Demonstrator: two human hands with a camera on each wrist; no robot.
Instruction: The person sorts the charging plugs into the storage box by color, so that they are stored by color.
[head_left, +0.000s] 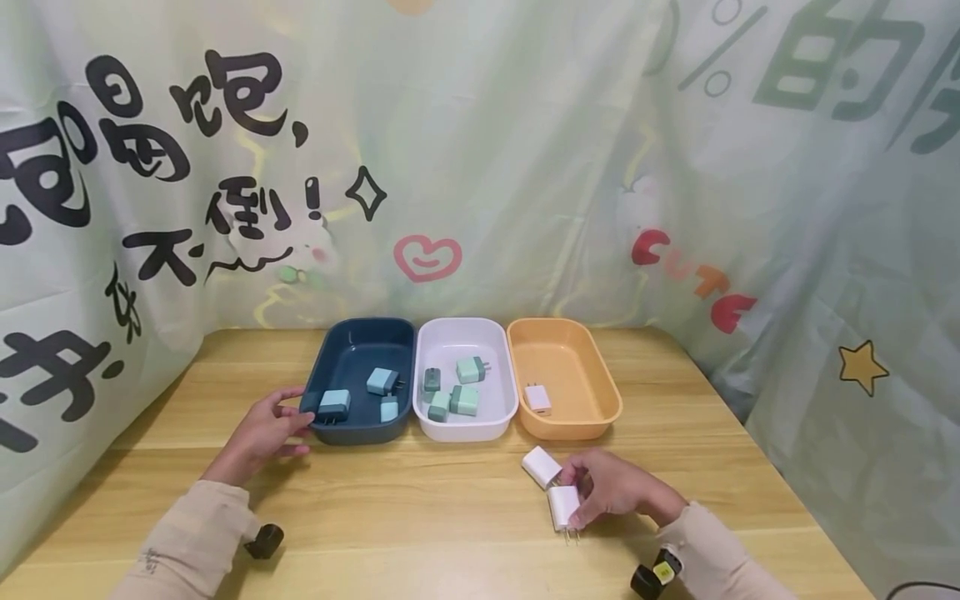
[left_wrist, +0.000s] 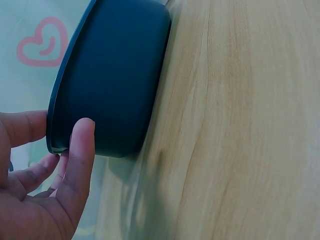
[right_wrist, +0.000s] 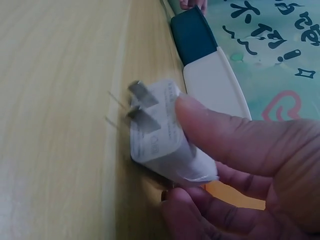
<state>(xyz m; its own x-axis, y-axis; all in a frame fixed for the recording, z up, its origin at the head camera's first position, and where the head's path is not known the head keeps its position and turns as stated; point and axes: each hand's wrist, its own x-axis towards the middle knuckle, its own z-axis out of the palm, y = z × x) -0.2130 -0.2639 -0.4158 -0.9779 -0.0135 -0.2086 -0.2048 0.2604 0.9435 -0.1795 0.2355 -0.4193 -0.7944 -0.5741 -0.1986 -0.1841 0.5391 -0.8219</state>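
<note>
My left hand (head_left: 262, 429) holds the left front corner of a dark blue tray (head_left: 360, 433). In the left wrist view its thumb lies against the outer wall and a finger meets the rim. My right hand (head_left: 615, 483) pinches a white plug-in charger (right_wrist: 160, 130) between thumb and fingers, its two metal prongs pointing away from the palm. Right beside it in the head view is another white charger (head_left: 542, 467), close to my fingertips; whether they touch it I cannot tell. A white charger (head_left: 537, 399) lies in the orange tray (head_left: 592, 375) behind.
Between the blue and orange trays stands a white tray (head_left: 465, 429) with several green chargers (head_left: 464, 400). Blue chargers (head_left: 334, 403) lie in the dark blue tray. The trays stand in a row on a wooden table (head_left: 420, 533), before a printed cloth (head_left: 510, 167).
</note>
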